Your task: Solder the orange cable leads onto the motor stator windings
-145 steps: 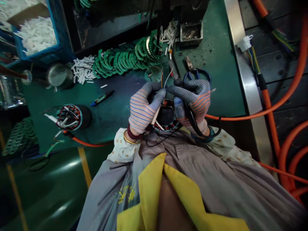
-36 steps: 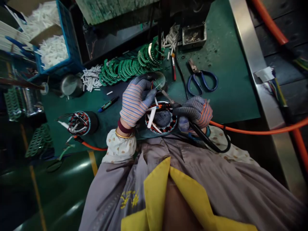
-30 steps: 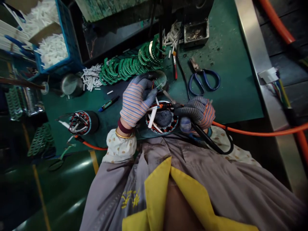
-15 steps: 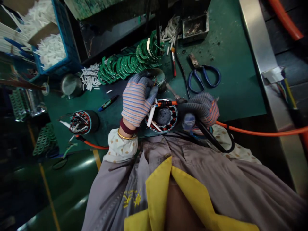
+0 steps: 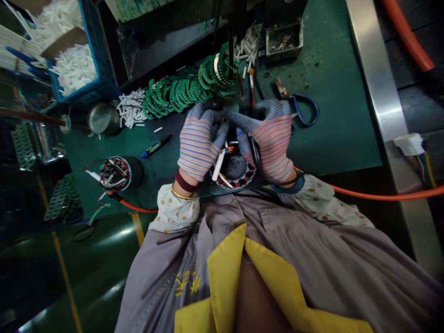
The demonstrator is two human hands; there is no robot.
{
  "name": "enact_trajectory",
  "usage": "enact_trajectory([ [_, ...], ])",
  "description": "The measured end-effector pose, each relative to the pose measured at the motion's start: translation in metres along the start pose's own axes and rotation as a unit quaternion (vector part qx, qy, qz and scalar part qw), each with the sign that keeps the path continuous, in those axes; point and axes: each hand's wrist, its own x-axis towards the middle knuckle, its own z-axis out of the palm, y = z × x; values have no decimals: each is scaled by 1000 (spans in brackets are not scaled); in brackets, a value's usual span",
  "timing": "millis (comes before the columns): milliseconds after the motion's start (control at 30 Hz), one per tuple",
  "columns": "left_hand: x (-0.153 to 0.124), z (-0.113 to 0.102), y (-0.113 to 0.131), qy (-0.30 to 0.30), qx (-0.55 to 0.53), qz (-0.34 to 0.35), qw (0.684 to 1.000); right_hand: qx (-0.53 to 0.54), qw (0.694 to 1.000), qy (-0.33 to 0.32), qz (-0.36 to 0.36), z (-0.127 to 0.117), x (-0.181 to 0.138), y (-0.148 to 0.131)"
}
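Observation:
My left hand (image 5: 199, 143), in a striped glove with grey fingertips, is closed in a pinch on a thin wire (image 5: 224, 120) above the stator. Its fingertips hide most of the wire. My right hand (image 5: 272, 136), gloved alike, is closed too, its index fingertip meeting the left fingers. The dark handle of a soldering iron (image 5: 245, 107) shows behind it, mostly hidden, and a black cable (image 5: 255, 155) runs down across the palm. Below both hands stands the round stator (image 5: 250, 175), with red windings around a dark centre. A white sleeve (image 5: 218, 166) leans at its left rim.
Another wired stator (image 5: 133, 173) stands on the left, near a blue marker (image 5: 156, 146). Green crescent-shaped boards (image 5: 182, 95) and white tubes (image 5: 131, 108) lie behind. Scissors (image 5: 307, 111), a brush (image 5: 251, 85) and a metal tray (image 5: 284, 41) are at right; an orange hose (image 5: 360, 192) crosses there.
My right hand has swung up and left from beside the stator to meet my left fingertips. The soldering iron has turned away, its cable now across my palm. My left hand has barely moved.

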Motion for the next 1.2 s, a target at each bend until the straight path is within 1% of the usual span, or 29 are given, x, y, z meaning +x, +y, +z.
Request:
enact_trajectory([
  [67,2,-3,-2,2,-12,11,1000,17,999,-15,23,0,0,2],
  [167,7,-2,-15,-18,-35,37,999,52,995,-46,69,-2,1,6],
  [233,10,1,-24,-23,-44,40,998,53,995,-50,64,-1,-3,6],
  [267,11,2,-26,-25,-42,35,998,50,996,-42,61,-1,-7,6],
  [300,11,3,-27,-26,-37,25,999,48,997,-26,62,-1,-12,5],
  [333,11,3,-27,-28,-28,12,999,50,997,2,62,-1,-19,5],
  [400,10,0,-22,-33,-9,-8,999,62,993,86,42,-1,-33,4],
  [467,7,-5,-17,-36,4,-11,999,84,984,157,-1,-4,-45,5],
  [533,6,-10,-15,-42,9,-6,999,122,972,195,-46,-8,-49,7],
  [633,6,-13,-19,-42,3,-2,999,188,959,194,-85,-14,-45,9],
  [733,7,-12,-23,-37,-19,4,999,219,955,167,-111,-16,-43,12],
  [867,8,-11,-23,-42,-42,24,998,207,967,121,-86,-14,-52,16],
  [967,8,-12,-18,-44,-26,15,999,173,975,118,-74,-15,-55,14],
  [1067,8,-13,-13,-41,-8,2,999,180,969,147,-83,-19,-48,8],
  [1133,7,-10,-12,-39,-3,-6,999,196,959,187,-88,-20,-41,4],
  [1200,6,-7,-13,-33,-3,-8,999,192,953,224,-75,-17,-32,2],
])
